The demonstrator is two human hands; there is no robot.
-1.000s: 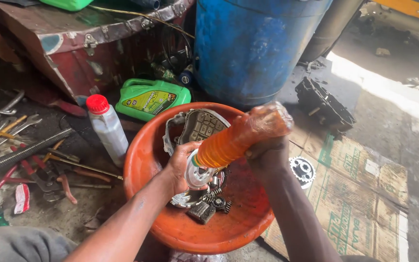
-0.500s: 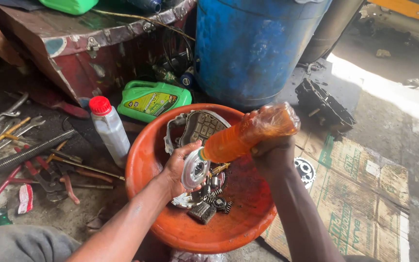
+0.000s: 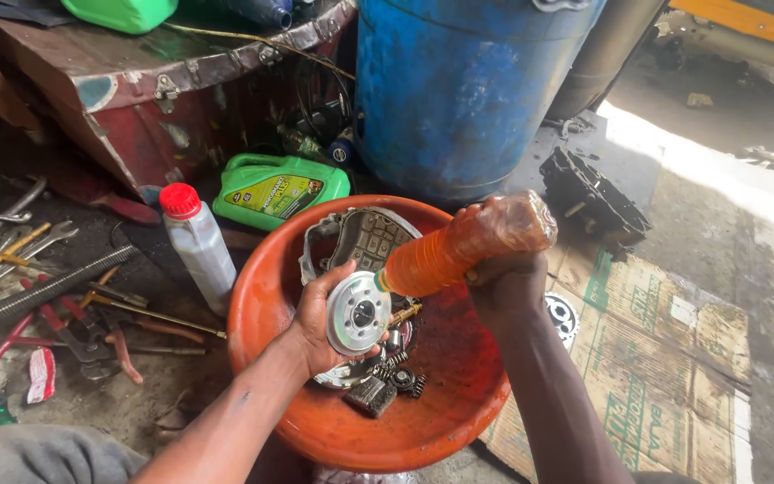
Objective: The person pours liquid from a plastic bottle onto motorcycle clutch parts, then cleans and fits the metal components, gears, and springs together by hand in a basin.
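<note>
Fingers of left hand (image 3: 315, 324) pinching round metal disc (image 3: 357, 314) — right hand (image 3: 503, 280) clenched on ribbed orange bottle (image 3: 463, 244).

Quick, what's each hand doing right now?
Left hand: closed on a round metal disc over the orange basin.
Right hand: closed on an orange bottle.

Two bare arms, no sleeves; left hand (image 3: 315, 318) and right hand (image 3: 503, 282) ungloved. Grey cloth near left, maybe trousers.
</note>
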